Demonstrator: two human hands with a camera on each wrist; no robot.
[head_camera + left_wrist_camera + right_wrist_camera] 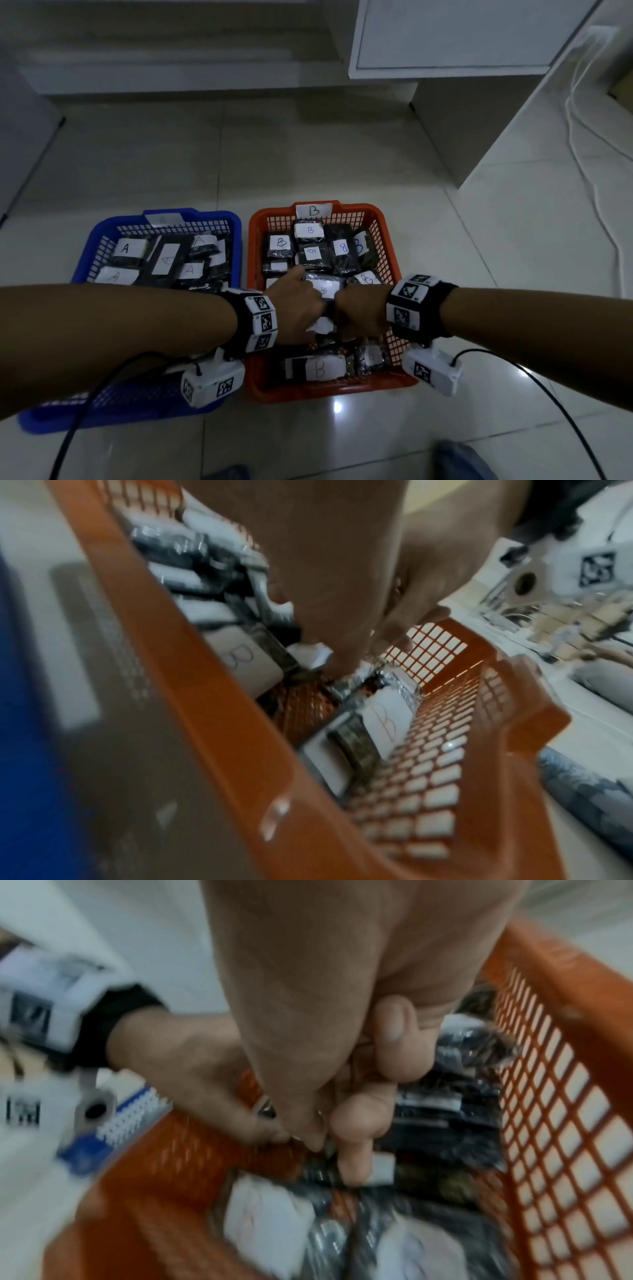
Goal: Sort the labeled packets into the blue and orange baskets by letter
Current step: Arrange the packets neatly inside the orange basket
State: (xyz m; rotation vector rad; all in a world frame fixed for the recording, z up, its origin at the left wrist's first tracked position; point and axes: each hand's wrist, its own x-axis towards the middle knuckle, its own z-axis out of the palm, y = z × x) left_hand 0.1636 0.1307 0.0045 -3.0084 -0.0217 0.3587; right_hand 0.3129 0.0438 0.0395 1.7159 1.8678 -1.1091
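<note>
The blue basket (164, 219) on the left holds dark packets labeled A (125, 247). The orange basket (254, 240) beside it holds dark packets labeled B (310, 230). Both hands are down in the middle of the orange basket, knuckles almost touching. My left hand (308, 308) pinches a dark packet by its white label (323, 325). My right hand (347, 317) has its fingers curled round the same bundle from the other side. In the right wrist view the right hand (337, 1156) grips dark wrapping with a white label corner (382, 1171). In the left wrist view the left hand (339, 653) touches a crumpled label (313, 651).
The baskets stand side by side on a pale tiled floor (308, 164). A white cabinet (455, 37) rises at the back right, and white cables (596, 192) trail along the floor at the right. Black cables hang from both wrist cameras. Feet (459, 459) show at the bottom edge.
</note>
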